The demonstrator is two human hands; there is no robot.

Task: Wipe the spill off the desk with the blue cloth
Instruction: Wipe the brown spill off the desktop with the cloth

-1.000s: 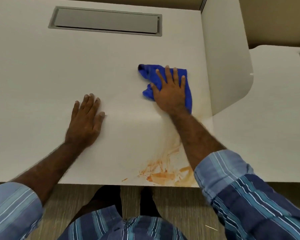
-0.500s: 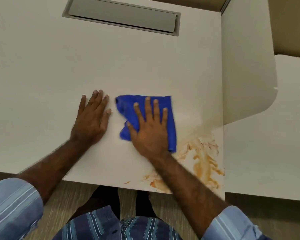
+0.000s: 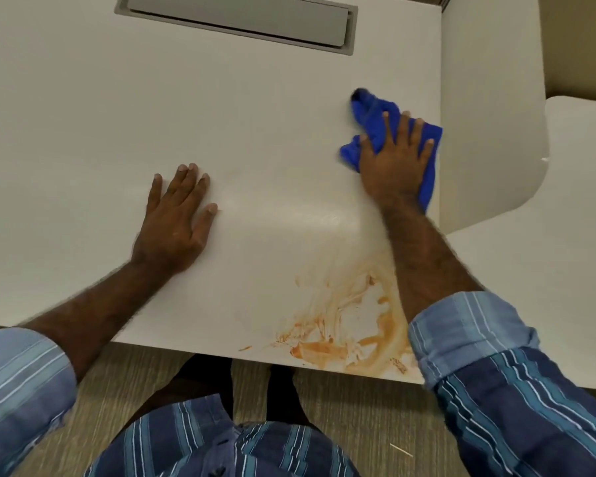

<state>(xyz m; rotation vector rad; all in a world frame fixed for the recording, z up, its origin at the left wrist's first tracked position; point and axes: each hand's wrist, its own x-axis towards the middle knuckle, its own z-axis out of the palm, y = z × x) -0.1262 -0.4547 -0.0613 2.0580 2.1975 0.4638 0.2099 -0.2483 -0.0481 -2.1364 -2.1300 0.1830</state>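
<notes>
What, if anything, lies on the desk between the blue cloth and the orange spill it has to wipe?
Nothing visible does. The crumpled blue cloth sits under the right hand near the white desk's right edge; the smeared orange spill lies nearer the front edge, with only bare desk surface between them.

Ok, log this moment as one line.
phase: wiping | right hand: flat on blue cloth, far right of desk | left hand: flat, bracing | orange spill: smeared at near edge

Right hand (image 3: 393, 166) flat on blue cloth (image 3: 372, 111), orange spill (image 3: 351, 321)
</notes>
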